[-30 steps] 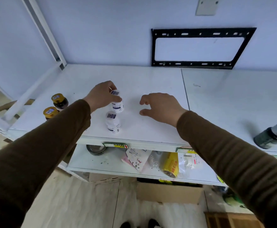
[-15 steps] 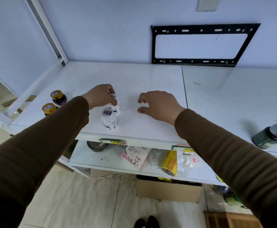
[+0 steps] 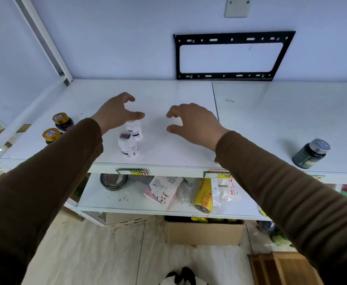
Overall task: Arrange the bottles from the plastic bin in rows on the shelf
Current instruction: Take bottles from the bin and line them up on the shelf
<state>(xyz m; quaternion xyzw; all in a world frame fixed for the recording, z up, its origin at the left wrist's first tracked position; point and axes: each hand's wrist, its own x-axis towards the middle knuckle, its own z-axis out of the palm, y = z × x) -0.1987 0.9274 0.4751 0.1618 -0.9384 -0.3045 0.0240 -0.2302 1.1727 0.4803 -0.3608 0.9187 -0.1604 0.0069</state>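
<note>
Head view: two white bottles are set one behind the other near the front of the top shelf; left hand hovers spread over the rear one, nothing held, right hand loosely curled, nothing held. Placement step judged done; next bottle to be fetched, bin not seen. Gold-capped jars at left, dark bottle at right, wall bracket behind.

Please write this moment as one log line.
left hand: open, above rear white bottle | right hand: open, empty | shelf: two white bottles upright
</note>
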